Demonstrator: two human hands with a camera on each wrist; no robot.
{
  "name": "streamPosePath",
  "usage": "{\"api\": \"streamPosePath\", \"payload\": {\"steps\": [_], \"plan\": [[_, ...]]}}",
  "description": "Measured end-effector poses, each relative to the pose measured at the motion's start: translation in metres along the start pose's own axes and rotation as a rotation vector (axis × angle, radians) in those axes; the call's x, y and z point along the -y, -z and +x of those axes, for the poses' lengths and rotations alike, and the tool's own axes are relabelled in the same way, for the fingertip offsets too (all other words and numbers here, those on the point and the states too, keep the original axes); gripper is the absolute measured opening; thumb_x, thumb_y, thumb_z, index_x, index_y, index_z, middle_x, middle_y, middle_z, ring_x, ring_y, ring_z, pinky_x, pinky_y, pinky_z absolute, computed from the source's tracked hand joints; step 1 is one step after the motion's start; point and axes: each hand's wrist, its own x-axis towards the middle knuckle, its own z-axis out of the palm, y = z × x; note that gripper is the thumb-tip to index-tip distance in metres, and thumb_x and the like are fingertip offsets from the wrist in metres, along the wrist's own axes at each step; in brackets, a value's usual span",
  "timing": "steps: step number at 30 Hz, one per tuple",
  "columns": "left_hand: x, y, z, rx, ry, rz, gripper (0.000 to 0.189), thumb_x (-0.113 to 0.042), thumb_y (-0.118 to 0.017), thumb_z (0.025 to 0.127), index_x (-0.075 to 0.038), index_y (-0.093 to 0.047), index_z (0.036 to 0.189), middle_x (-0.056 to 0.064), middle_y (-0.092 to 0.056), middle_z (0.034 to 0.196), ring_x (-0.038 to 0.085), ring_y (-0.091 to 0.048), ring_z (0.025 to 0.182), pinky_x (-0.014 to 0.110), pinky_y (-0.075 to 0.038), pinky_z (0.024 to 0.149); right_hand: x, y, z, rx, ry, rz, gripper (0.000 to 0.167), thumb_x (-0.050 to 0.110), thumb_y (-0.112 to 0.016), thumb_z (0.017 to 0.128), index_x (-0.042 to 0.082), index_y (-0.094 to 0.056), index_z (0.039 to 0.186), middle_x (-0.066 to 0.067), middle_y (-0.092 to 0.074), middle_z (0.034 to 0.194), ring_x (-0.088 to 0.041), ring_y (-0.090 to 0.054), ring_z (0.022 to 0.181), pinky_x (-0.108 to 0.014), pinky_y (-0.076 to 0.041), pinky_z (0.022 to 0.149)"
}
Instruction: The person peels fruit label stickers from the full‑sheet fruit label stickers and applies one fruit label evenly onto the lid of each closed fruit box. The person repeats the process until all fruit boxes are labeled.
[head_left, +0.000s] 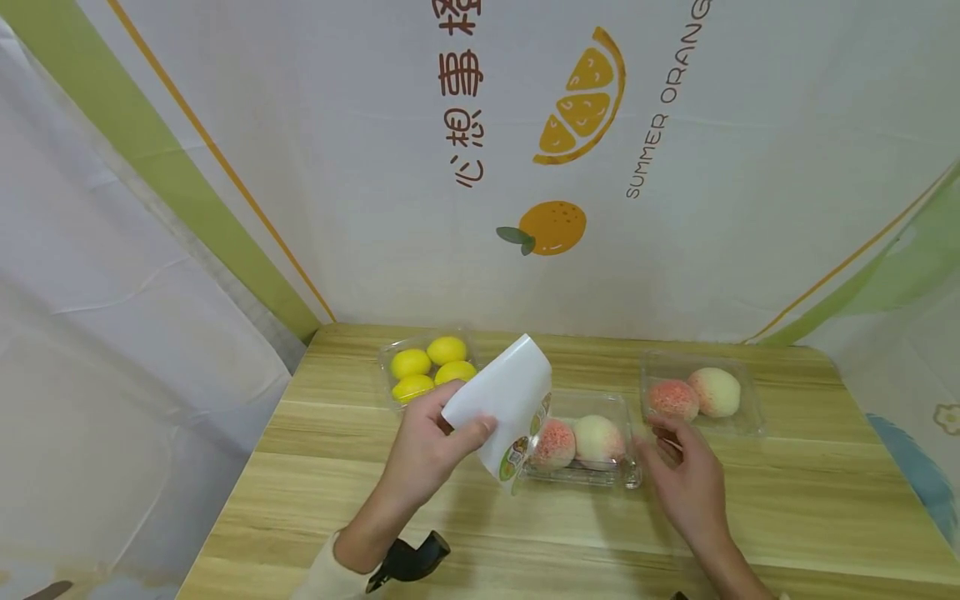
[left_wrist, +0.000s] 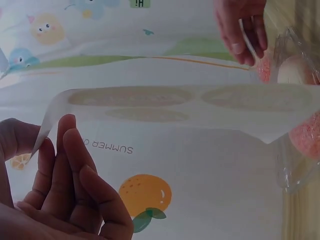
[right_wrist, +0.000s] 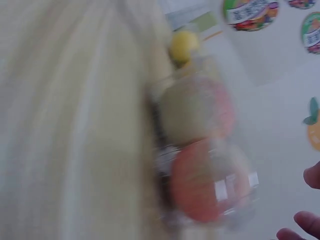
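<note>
My left hand [head_left: 427,446] pinches the edge of a white sticker sheet [head_left: 501,400] between thumb and fingers. The sheet is bent and held above the table, its round fruit labels [right_wrist: 251,12] facing right. In the left wrist view, the labels show faintly through the backing. My right hand [head_left: 686,479] is beside the right end of a clear plastic box [head_left: 585,477] holding two peaches [head_left: 598,442]. Its fingers are loosely bent with nothing between them, and in the right wrist view the fingertips [right_wrist: 306,222] appear spread at the right edge.
Another clear box [head_left: 738,427] with two peaches [head_left: 715,392] stands at the back right. At the back left, a clear box [head_left: 386,367] holds several lemons [head_left: 411,363], partly behind the sheet. A printed white cloth [head_left: 375,208] hangs behind the wooden table [head_left: 300,475].
</note>
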Motion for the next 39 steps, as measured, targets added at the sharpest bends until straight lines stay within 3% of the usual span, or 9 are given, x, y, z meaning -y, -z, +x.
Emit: {"api": "streamPosePath", "payload": {"steps": [4, 15, 19, 25, 32, 39], "plan": [[-0.001, -0.004, 0.001, 0.019, -0.006, -0.027, 0.028, -0.007, -0.070, 0.095, 0.010, -0.074, 0.116, 0.020, -0.075, 0.107, 0.030, -0.075, 0.088, 0.040, -0.066, 0.072, 0.014, 0.003, 0.006, -0.020, 0.065, 0.062, 0.034, 0.000, -0.079, 0.100, -0.006, -0.070, 0.132, -0.019, -0.071, 0.129, 0.002, -0.061, 0.115, -0.011, -0.050, 0.100], [-0.002, -0.009, 0.003, 0.095, -0.010, -0.074, 0.031, -0.007, -0.069, 0.096, 0.011, -0.072, 0.122, 0.024, -0.075, 0.113, 0.033, -0.076, 0.095, 0.043, -0.067, 0.075, 0.073, -0.001, 0.003, 0.063, 0.275, 0.346, 0.033, -0.018, -0.071, 0.097, -0.007, -0.072, 0.128, -0.014, -0.073, 0.124, -0.017, -0.070, 0.118, -0.022, -0.055, 0.101], [-0.002, -0.010, 0.003, 0.114, -0.024, -0.080, 0.032, -0.007, -0.068, 0.097, 0.010, -0.072, 0.124, 0.024, -0.075, 0.115, 0.032, -0.077, 0.096, 0.044, -0.067, 0.074, 0.084, -0.005, 0.003, 0.111, 0.392, 0.431, 0.038, -0.025, -0.069, 0.092, -0.010, -0.071, 0.126, -0.016, -0.073, 0.122, -0.019, -0.069, 0.117, -0.025, -0.055, 0.104], [-0.002, -0.012, 0.003, 0.139, -0.047, -0.111, 0.031, -0.005, -0.068, 0.096, 0.011, -0.073, 0.122, 0.025, -0.076, 0.112, 0.030, -0.076, 0.093, 0.044, -0.067, 0.072, 0.091, -0.010, 0.006, 0.184, 0.503, 0.553, 0.042, -0.031, -0.069, 0.084, -0.014, -0.067, 0.122, -0.022, -0.072, 0.125, -0.024, -0.068, 0.122, -0.030, -0.054, 0.107], [-0.002, -0.013, 0.002, 0.151, -0.052, -0.125, 0.029, -0.003, -0.068, 0.094, 0.013, -0.072, 0.118, 0.025, -0.076, 0.107, 0.026, -0.076, 0.090, 0.042, -0.066, 0.070, 0.094, -0.013, 0.008, 0.226, 0.511, 0.587, 0.033, -0.030, -0.068, 0.085, -0.013, -0.059, 0.111, -0.019, -0.072, 0.129, -0.026, -0.069, 0.123, -0.029, -0.053, 0.107], [-0.003, -0.012, 0.001, 0.159, -0.050, -0.145, 0.031, -0.003, -0.068, 0.096, 0.014, -0.071, 0.122, 0.026, -0.075, 0.110, 0.027, -0.076, 0.093, 0.042, -0.067, 0.073, 0.098, -0.015, 0.009, 0.241, 0.557, 0.618, 0.034, -0.030, -0.071, 0.084, -0.011, -0.062, 0.110, -0.017, -0.074, 0.120, -0.025, -0.071, 0.122, -0.030, -0.055, 0.105]]}}
